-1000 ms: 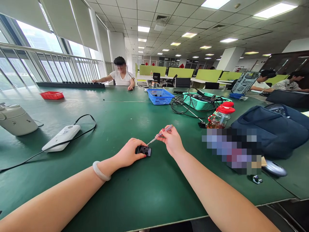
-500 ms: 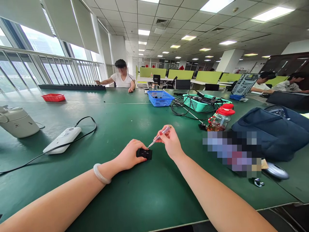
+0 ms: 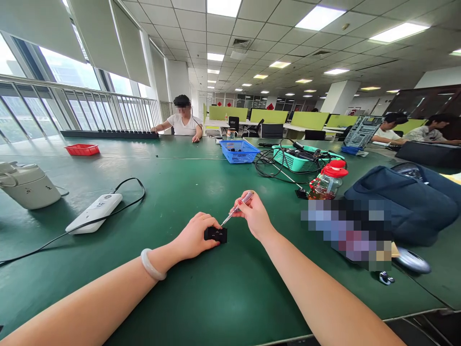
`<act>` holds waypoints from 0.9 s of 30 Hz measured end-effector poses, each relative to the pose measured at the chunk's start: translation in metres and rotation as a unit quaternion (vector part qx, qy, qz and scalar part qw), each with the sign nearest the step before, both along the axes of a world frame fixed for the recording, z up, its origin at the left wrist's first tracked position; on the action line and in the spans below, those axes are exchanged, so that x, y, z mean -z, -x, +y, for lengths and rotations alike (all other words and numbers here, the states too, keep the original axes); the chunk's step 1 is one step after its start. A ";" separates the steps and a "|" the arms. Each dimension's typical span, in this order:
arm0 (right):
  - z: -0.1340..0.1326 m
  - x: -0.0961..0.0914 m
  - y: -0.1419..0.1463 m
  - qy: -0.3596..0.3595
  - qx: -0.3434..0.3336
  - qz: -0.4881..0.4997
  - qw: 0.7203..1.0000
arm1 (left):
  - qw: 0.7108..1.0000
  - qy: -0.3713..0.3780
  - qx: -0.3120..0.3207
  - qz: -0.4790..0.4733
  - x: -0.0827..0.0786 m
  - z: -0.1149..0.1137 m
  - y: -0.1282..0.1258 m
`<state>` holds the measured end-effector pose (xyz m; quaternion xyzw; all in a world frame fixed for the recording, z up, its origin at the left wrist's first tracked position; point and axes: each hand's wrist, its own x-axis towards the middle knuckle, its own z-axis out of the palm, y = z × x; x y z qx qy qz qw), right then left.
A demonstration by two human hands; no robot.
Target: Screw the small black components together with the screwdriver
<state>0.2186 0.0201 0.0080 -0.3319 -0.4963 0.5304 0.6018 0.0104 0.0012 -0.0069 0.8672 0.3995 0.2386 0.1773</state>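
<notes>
My left hand [image 3: 196, 234], with a pale bangle on its wrist, grips a small black block-shaped part [image 3: 218, 235] on the green tabletop [image 3: 223, 293]. Its thumb and fingers close round the left end of the part. In my right hand [image 3: 255, 216] is a screwdriver [image 3: 236, 208] with a clear handle, slanting down to the left. The tip meets the upper edge of the black part, close to my left fingertips. What the tip touches there is too small to make out.
A white power bank [image 3: 95, 214] with a black cable lies left, by a beige bottle [image 3: 30, 185]. Further off are a red tray [image 3: 82, 150], a blue basket [image 3: 239, 153] and a green basket [image 3: 298, 161]. A red-lidded jar [image 3: 329, 180] and navy bag [image 3: 399, 202] stand right. A person [image 3: 183, 122] sits opposite.
The view has tipped slightly upward, so everything sits a little lower. Both hands keep their grip; the screwdriver tip stays at the black part's upper edge.
</notes>
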 end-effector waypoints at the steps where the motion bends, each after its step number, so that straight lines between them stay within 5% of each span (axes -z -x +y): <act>1: 0.000 -0.001 0.000 -0.003 0.000 -0.005 1.000 | 1.000 -0.001 0.001 0.000 0.000 0.000 0.000; 11: -0.014 -0.012 0.001 -0.123 -0.014 -0.110 0.986 | 1.000 0.001 0.000 0.009 -0.002 -0.002 0.000; 19: -0.039 -0.018 0.009 -0.287 0.021 -0.298 0.910 | 1.000 -0.024 0.003 -0.001 -0.001 -0.003 -0.001; 27: -0.026 -0.014 0.008 -0.175 0.014 -0.146 0.974 | 1.000 -0.001 0.011 0.002 -0.004 -0.005 -0.001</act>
